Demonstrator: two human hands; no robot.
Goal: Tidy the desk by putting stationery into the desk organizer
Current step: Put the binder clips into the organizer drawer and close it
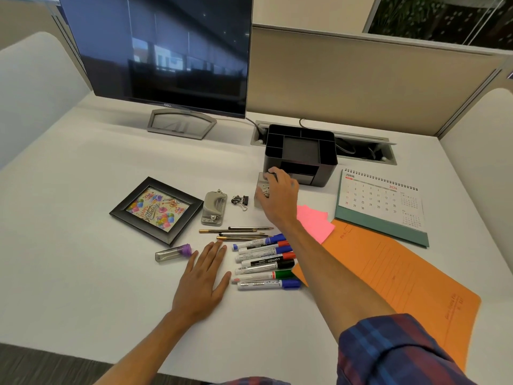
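Tidying is barely begun: organizer [301, 154] seems unfilled, markers [265, 261] and pencils [236, 233] unsorted; clip box [261, 191] is grasped by right hand [279, 194], left hand [204, 279] laid flat.

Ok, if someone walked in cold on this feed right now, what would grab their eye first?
Probably the right hand, reaching over a clear box of binder clips just in front of the black desk organizer. Next, the row of whiteboard markers at centre, with the left hand flat on the desk beside them. Then the orange folder at right.
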